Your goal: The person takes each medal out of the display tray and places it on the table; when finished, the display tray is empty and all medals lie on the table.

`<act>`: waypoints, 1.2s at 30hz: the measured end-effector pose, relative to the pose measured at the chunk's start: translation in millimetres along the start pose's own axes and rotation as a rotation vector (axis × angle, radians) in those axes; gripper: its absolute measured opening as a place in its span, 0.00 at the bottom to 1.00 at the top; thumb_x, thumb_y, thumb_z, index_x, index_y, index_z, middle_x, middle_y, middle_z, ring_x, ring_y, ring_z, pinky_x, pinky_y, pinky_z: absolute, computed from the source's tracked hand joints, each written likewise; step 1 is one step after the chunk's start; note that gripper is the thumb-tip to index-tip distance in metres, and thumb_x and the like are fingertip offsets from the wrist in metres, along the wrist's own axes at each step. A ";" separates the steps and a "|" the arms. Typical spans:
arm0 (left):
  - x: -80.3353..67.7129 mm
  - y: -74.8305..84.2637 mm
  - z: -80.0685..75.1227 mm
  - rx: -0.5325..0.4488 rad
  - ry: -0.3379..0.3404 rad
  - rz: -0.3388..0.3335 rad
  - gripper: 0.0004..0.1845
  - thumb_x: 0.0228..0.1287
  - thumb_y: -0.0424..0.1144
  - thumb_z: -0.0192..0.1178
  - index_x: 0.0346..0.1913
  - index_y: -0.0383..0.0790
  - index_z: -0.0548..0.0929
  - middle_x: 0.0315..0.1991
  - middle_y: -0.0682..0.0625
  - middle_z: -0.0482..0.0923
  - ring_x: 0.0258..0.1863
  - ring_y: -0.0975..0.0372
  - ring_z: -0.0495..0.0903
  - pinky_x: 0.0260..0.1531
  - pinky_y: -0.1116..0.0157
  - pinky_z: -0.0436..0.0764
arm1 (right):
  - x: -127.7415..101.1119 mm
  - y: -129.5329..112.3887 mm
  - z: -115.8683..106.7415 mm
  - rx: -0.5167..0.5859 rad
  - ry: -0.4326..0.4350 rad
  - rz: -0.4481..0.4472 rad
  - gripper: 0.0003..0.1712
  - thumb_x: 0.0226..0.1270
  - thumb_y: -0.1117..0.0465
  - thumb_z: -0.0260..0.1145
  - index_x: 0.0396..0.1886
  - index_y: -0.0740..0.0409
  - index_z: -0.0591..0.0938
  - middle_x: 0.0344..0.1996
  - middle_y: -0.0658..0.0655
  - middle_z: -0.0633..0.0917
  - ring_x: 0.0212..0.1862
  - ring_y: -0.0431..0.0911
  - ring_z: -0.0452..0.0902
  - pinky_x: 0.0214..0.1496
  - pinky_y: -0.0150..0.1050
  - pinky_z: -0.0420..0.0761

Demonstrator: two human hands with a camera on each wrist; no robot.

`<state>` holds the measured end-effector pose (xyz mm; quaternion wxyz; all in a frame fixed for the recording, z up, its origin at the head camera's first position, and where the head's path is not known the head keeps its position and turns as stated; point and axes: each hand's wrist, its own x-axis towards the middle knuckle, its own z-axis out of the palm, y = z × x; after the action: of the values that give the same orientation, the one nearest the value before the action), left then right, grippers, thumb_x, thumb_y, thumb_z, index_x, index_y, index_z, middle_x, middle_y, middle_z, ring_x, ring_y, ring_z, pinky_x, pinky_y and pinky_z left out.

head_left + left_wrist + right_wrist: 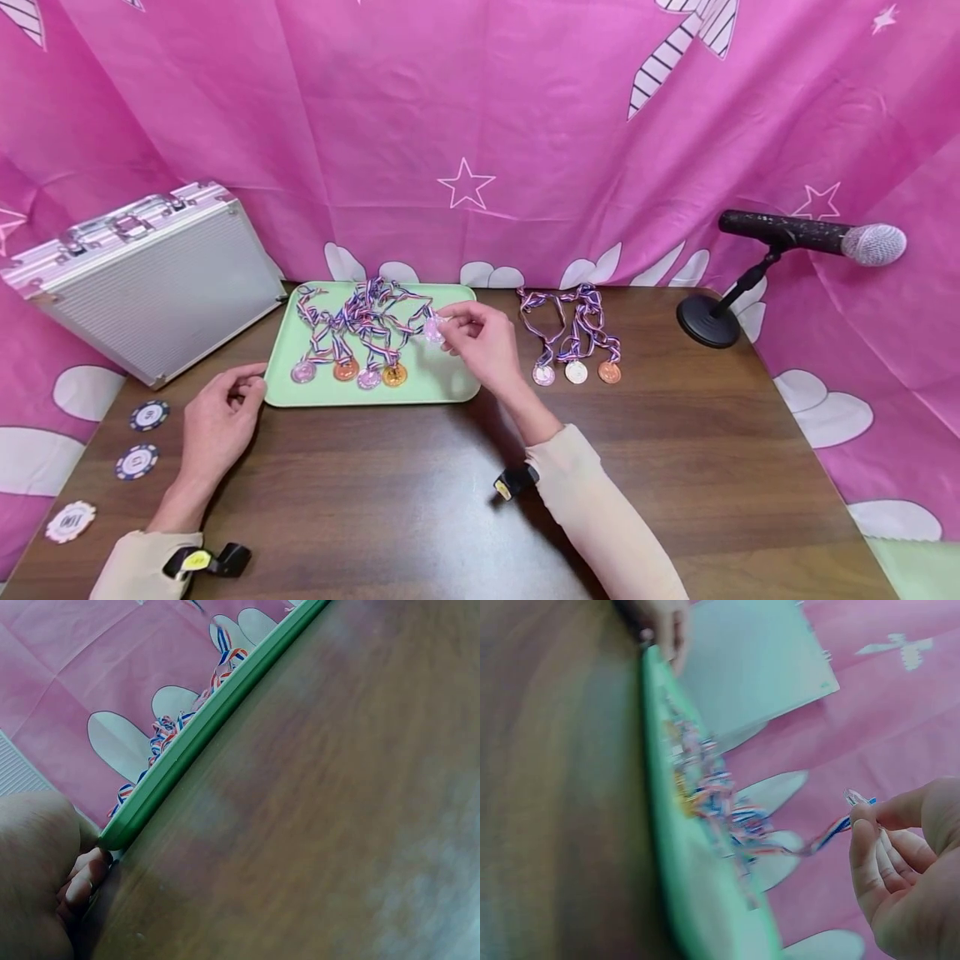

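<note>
My right hand [483, 342] pinches a silver-coloured medal [433, 327] between thumb and fingertips, raised above the right part of a green tray [442, 385]. From it a striped red, white and blue ribbon [829, 836] runs down to the tangle on the tray. Several medals lie along the tray's front: silver-coloured [303, 371], bronze-coloured [345, 369] and gold-coloured [394, 375], their ribbons heaped behind them. At the tray's left front corner my left hand [221, 417] grips the rim, thumb above and curled fingers below in the left wrist view.
Right of the tray lie two silver-coloured medals [576, 372] and a bronze-coloured one [610, 372], ribbons spread behind. A microphone [810, 233] on a stand is at the far right. A silver case [161, 292] stands back left; three poker chips [137, 461] line the left edge.
</note>
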<state>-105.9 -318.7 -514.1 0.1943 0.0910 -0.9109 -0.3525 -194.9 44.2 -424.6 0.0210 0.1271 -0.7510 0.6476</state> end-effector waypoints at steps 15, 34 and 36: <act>1.5 0.9 0.1 0.000 -0.009 0.006 0.17 0.81 0.37 0.61 0.63 0.33 0.89 0.46 0.40 0.85 0.33 0.74 0.70 0.33 0.78 0.65 | -13.8 -80.5 -55.2 0.285 0.090 -0.173 0.13 0.72 0.77 0.70 0.54 0.77 0.87 0.31 0.49 0.90 0.28 0.39 0.86 0.35 0.33 0.87; 0.5 0.2 0.5 -0.014 0.020 0.012 0.15 0.79 0.35 0.62 0.60 0.34 0.90 0.44 0.43 0.85 0.31 0.76 0.69 0.33 0.79 0.66 | 13.4 -109.0 -195.9 0.463 0.520 -0.281 0.09 0.71 0.82 0.69 0.42 0.71 0.92 0.30 0.60 0.90 0.23 0.43 0.85 0.28 0.30 0.84; 0.5 0.1 0.1 -0.012 0.020 0.015 0.15 0.79 0.35 0.62 0.60 0.34 0.90 0.44 0.43 0.85 0.31 0.76 0.69 0.33 0.79 0.66 | 14.5 -107.7 -211.4 0.500 0.584 -0.286 0.08 0.70 0.82 0.69 0.42 0.74 0.91 0.29 0.62 0.89 0.21 0.44 0.84 0.26 0.31 0.83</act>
<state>-106.4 -318.7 -513.9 0.2068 0.0865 -0.9073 -0.3557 -213.5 234.7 -283.7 0.2913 0.0423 -0.5077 0.8097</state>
